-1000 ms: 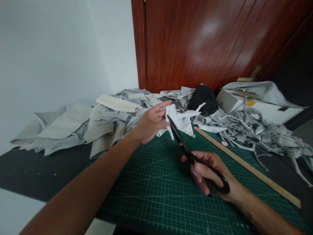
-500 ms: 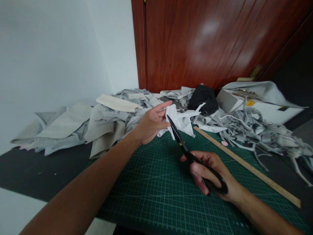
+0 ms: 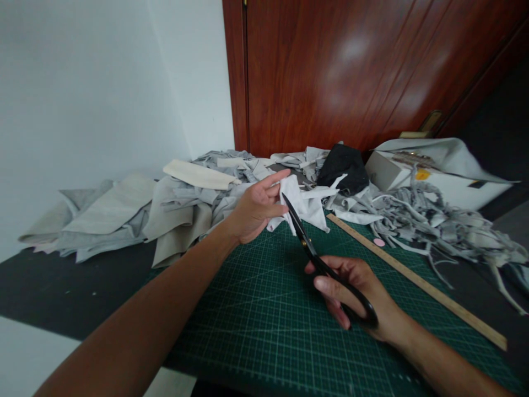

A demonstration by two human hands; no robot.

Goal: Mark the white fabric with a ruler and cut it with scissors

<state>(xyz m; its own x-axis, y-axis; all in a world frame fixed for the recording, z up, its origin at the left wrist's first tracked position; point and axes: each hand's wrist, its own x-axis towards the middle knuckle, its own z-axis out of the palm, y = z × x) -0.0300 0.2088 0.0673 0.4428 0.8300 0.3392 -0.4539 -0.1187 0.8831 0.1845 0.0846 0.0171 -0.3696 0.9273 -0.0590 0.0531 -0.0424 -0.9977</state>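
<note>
Wall [image 3: 103, 82], then reddish door [image 3: 322, 71], back a dark tabletop [image 3: 115, 281] with a green mat [image 3: 264, 298]; at right a white box [image 3: 382, 171] holds unclear items. Above the mat, the left hand [image 3: 257, 214] pinches white cloth [image 3: 311, 209]; the right hand [image 3: 360, 273] grips black scissors [image 3: 312, 255], long axis diagonal, tips pointing away and leftward at the cloth.
</note>
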